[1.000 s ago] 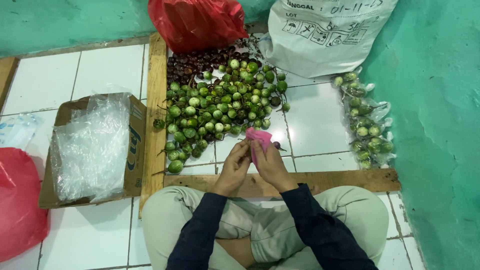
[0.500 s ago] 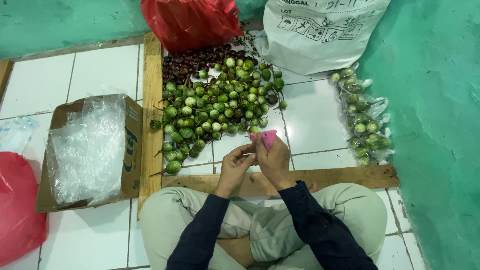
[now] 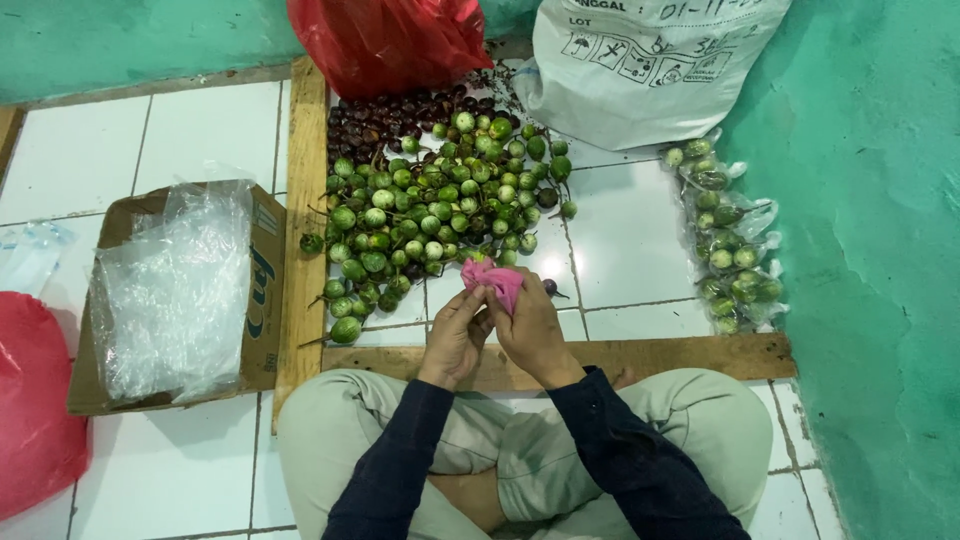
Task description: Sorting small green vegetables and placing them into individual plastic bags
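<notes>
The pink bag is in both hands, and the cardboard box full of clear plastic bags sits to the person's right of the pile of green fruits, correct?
Not quite. The head view shows the cardboard box to the person's left of the pile of green fruits. The rest holds: both the left hand and right hand hold the pink bag.

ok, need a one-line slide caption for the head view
Seated cross-legged on white tiles, both hands, left and right, hold a pink plastic bag beside a pile of small green eggplants.

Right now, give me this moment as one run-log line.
left hand: pinching pink bag | right hand: gripping pink bag | green round eggplants: heaped on floor ahead | cardboard box: person's left
</notes>
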